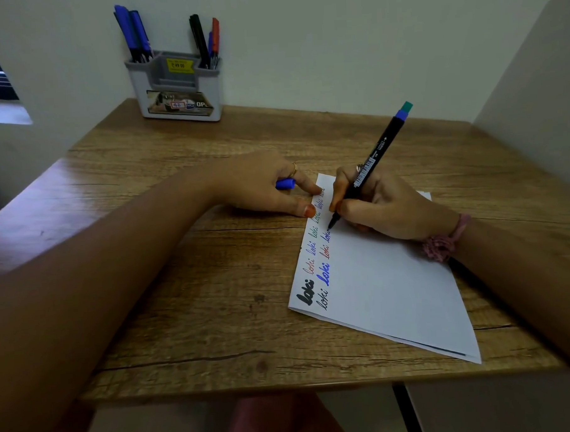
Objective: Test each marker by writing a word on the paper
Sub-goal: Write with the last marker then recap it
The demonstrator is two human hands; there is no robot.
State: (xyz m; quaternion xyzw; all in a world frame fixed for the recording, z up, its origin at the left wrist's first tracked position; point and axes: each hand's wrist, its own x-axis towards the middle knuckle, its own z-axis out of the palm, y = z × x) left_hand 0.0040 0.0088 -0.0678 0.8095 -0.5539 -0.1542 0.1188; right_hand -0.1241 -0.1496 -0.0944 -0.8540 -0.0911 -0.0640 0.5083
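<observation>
Mid-word with a marker pinched in the right hand, tip on the paper at the end of the second row of words. Left hand pinning the paper's corner — fingers closed on a blue cap. Next, probably: finish, recap, swap at the holder. Newest letters small — unreadable.

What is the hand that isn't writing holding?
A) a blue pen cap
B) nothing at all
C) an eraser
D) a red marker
A: the left hand rests at the paper's edge with a blue cap tucked in its fingers, while the right hand writes with the black marker.
</observation>
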